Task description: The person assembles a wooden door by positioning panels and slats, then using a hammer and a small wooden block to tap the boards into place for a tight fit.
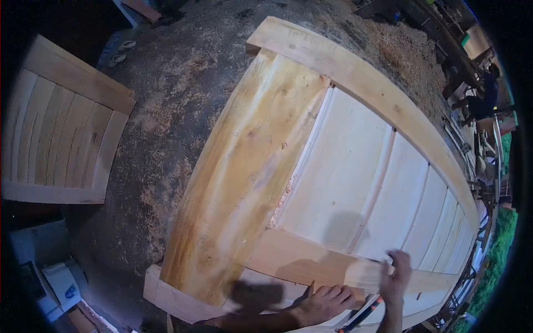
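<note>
A large pale wooden panel door (pixel 350 166) lies in front of me, with a broad frame board at its left end and several inset panels. At its near edge my left hand (pixel 327 304) is closed over a small wooden block (pixel 358 297), pressing it against the near rail (pixel 300 258). To the right, my right hand (pixel 395 275) is over the rail, its fingers bent and the thumb apart from them, with nothing showing between. Below it, a tool with a black and orange handle (pixel 363 314) lies partly hidden behind my right forearm.
Another framed wooden panel (pixel 66 133) stands at the left. Wood shavings cover the dark floor (pixel 166 111), heaped thickly at the far side (pixel 405 50). A pair of sandals (pixel 122 54) lies at the upper left. A person (pixel 488 91) sits at the far right near stacked timber.
</note>
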Demonstrator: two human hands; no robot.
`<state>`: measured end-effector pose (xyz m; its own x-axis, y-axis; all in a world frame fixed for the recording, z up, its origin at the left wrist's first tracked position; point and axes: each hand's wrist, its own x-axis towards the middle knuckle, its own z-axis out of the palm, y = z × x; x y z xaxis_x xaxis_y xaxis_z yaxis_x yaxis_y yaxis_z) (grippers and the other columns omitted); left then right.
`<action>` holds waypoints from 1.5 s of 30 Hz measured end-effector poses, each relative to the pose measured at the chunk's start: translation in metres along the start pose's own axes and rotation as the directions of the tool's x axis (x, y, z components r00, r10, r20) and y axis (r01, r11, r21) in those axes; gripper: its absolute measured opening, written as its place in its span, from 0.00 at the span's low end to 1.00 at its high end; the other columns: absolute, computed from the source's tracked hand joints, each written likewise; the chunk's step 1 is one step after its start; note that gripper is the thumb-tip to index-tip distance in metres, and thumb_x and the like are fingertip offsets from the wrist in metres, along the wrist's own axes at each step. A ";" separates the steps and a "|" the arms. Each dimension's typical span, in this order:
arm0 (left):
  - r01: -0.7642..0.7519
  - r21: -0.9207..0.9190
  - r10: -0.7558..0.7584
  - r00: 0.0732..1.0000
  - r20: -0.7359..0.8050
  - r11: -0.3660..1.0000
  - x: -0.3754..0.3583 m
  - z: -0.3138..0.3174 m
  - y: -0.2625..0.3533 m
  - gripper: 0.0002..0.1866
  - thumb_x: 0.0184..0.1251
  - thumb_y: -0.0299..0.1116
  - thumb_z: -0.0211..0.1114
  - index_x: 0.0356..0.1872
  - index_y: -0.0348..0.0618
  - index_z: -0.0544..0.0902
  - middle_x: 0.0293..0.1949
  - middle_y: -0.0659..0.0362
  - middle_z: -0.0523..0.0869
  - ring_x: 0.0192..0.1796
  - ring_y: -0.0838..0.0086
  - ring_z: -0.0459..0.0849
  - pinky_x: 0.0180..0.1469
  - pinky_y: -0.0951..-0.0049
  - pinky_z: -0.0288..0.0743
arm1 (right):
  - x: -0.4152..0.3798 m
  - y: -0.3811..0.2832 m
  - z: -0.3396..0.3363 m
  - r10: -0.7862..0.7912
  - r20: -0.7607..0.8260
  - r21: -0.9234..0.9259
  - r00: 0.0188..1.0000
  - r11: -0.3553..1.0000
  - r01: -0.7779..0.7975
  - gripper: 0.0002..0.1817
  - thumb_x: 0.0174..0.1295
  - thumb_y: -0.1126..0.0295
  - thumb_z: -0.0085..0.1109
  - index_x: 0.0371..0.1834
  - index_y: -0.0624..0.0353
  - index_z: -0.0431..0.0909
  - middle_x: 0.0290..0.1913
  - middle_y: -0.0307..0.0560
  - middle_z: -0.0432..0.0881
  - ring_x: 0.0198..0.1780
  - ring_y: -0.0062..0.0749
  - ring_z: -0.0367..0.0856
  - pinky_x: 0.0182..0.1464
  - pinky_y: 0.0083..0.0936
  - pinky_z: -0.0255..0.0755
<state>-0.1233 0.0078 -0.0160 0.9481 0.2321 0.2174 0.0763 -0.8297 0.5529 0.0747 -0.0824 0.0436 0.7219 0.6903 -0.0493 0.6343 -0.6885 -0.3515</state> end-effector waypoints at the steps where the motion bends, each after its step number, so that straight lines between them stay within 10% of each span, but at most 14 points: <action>1: 0.011 -0.007 -0.010 1.000 0.021 1.000 -0.001 0.001 -0.001 0.18 0.59 0.42 0.60 0.49 0.49 0.79 0.44 0.65 0.79 0.47 0.77 0.79 0.43 0.76 0.66 | 0.029 -0.035 0.021 -0.202 0.156 0.144 0.967 0.973 0.180 0.20 0.49 0.77 0.66 0.49 0.59 0.81 0.51 0.55 0.82 0.56 0.55 0.77 0.60 0.47 0.72; 4: -0.056 -0.168 0.041 0.995 -0.092 0.984 0.002 0.000 -0.009 0.18 0.64 0.44 0.59 0.52 0.50 0.79 0.44 0.64 0.79 0.50 0.76 0.79 0.43 0.76 0.65 | 0.092 -0.136 0.088 -0.652 0.322 0.367 0.686 0.754 0.544 0.16 0.52 0.69 0.69 0.46 0.52 0.81 0.53 0.48 0.81 0.58 0.49 0.77 0.62 0.46 0.70; 8: 0.087 -0.171 -0.072 0.993 0.089 0.982 -0.008 0.009 0.006 0.22 0.74 0.52 0.55 0.60 0.53 0.80 0.59 0.58 0.79 0.64 0.65 0.75 0.60 0.57 0.65 | 0.137 -0.159 0.121 -0.776 0.357 0.303 0.520 0.622 0.722 0.16 0.57 0.63 0.67 0.48 0.52 0.81 0.56 0.45 0.79 0.60 0.44 0.74 0.65 0.51 0.65; 11: 0.023 -0.172 -0.010 0.997 0.081 0.985 0.003 0.003 -0.003 0.19 0.70 0.44 0.56 0.56 0.49 0.79 0.45 0.61 0.79 0.53 0.74 0.79 0.43 0.73 0.65 | 0.150 -0.170 0.116 -0.607 0.061 -0.062 0.792 0.790 0.610 0.17 0.54 0.62 0.70 0.46 0.50 0.82 0.54 0.43 0.80 0.57 0.43 0.77 0.62 0.54 0.67; 15: 0.046 -0.164 -0.058 0.996 -0.068 0.985 0.007 -0.003 -0.008 0.16 0.68 0.44 0.56 0.51 0.50 0.78 0.46 0.61 0.78 0.51 0.73 0.79 0.43 0.71 0.65 | 0.123 -0.150 0.141 -0.814 0.304 0.361 0.494 0.579 0.731 0.18 0.55 0.61 0.69 0.49 0.51 0.82 0.57 0.47 0.78 0.62 0.45 0.74 0.66 0.59 0.61; 18: 0.067 -0.172 -0.065 0.998 0.016 0.983 0.003 0.003 0.001 0.16 0.65 0.44 0.58 0.49 0.50 0.78 0.46 0.62 0.78 0.50 0.73 0.78 0.42 0.71 0.66 | 0.154 -0.174 0.113 -0.508 0.170 -0.128 0.844 0.838 0.530 0.21 0.55 0.60 0.68 0.51 0.53 0.80 0.58 0.48 0.78 0.63 0.44 0.74 0.65 0.62 0.63; 19: 0.061 -0.180 -0.058 0.998 0.024 0.982 0.005 0.001 -0.001 0.17 0.63 0.45 0.59 0.50 0.50 0.79 0.45 0.63 0.78 0.50 0.74 0.78 0.40 0.71 0.67 | 0.147 -0.164 0.112 -0.501 0.141 -0.043 0.854 0.859 0.511 0.33 0.57 0.54 0.66 0.65 0.54 0.74 0.68 0.51 0.71 0.74 0.44 0.65 0.70 0.70 0.57; 22: 0.054 -0.179 -0.057 0.998 -0.013 0.982 0.007 0.004 -0.004 0.16 0.63 0.45 0.59 0.49 0.50 0.79 0.45 0.63 0.80 0.48 0.76 0.79 0.38 0.73 0.66 | 0.105 -0.127 0.158 -0.855 0.371 0.360 0.362 0.491 0.793 0.32 0.59 0.55 0.65 0.66 0.55 0.73 0.69 0.55 0.70 0.77 0.47 0.60 0.68 0.75 0.55; 24: 0.066 -0.120 -0.068 0.998 -0.015 0.991 0.009 0.002 -0.003 0.14 0.67 0.45 0.57 0.47 0.50 0.78 0.43 0.60 0.81 0.46 0.75 0.81 0.39 0.74 0.64 | 0.144 -0.136 0.130 -0.794 0.428 0.208 0.432 0.551 0.808 0.32 0.60 0.59 0.66 0.68 0.55 0.72 0.71 0.56 0.69 0.76 0.48 0.63 0.70 0.69 0.58; 28: 0.023 -0.126 -0.022 1.000 0.011 0.992 0.017 -0.011 -0.011 0.16 0.62 0.41 0.60 0.49 0.47 0.80 0.46 0.62 0.82 0.48 0.77 0.81 0.39 0.77 0.69 | 0.163 -0.134 0.085 -0.346 0.059 0.043 0.936 0.938 0.344 0.33 0.55 0.67 0.70 0.67 0.55 0.73 0.71 0.59 0.68 0.74 0.56 0.64 0.74 0.58 0.59; 31: 0.003 -0.143 0.021 0.986 0.167 0.990 0.022 -0.014 -0.014 0.18 0.59 0.40 0.61 0.50 0.48 0.81 0.45 0.62 0.82 0.48 0.74 0.81 0.43 0.74 0.72 | 0.098 -0.066 0.032 -0.131 -0.049 -0.064 0.990 0.990 0.128 0.29 0.55 0.75 0.69 0.63 0.60 0.76 0.71 0.63 0.68 0.73 0.59 0.65 0.73 0.47 0.62; 37: -0.066 -0.203 0.102 0.980 0.172 0.977 0.090 -0.009 -0.012 0.21 0.60 0.46 0.64 0.50 0.45 0.82 0.46 0.58 0.82 0.50 0.67 0.82 0.47 0.66 0.74 | -0.113 0.122 0.005 0.501 -0.285 -0.107 0.817 0.831 -0.547 0.42 0.63 0.62 0.71 0.74 0.70 0.61 0.70 0.66 0.64 0.75 0.57 0.61 0.74 0.46 0.60; 40: -0.067 -0.226 0.115 0.972 0.207 0.972 0.130 0.005 -0.012 0.27 0.59 0.54 0.67 0.52 0.43 0.80 0.45 0.56 0.83 0.49 0.63 0.83 0.49 0.62 0.74 | -0.157 0.137 0.020 0.844 -0.156 0.297 0.513 0.535 -0.791 0.41 0.61 0.59 0.74 0.70 0.71 0.64 0.65 0.61 0.68 0.66 0.45 0.69 0.67 0.38 0.66; 45: -0.014 -0.161 0.059 0.958 0.280 0.987 0.145 0.003 0.000 0.29 0.58 0.54 0.70 0.52 0.43 0.79 0.43 0.54 0.83 0.48 0.59 0.83 0.50 0.59 0.74 | -0.174 0.114 0.018 0.811 0.220 0.479 0.542 0.394 -0.785 0.19 0.62 0.66 0.70 0.48 0.64 0.72 0.38 0.46 0.79 0.38 0.31 0.79 0.42 0.28 0.75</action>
<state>0.0149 0.0402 0.0132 0.9994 0.0315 0.0162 0.0125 -0.7405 0.6720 0.0161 -0.2769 -0.0044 0.8448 -0.1359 -0.5176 -0.4489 -0.7064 -0.5472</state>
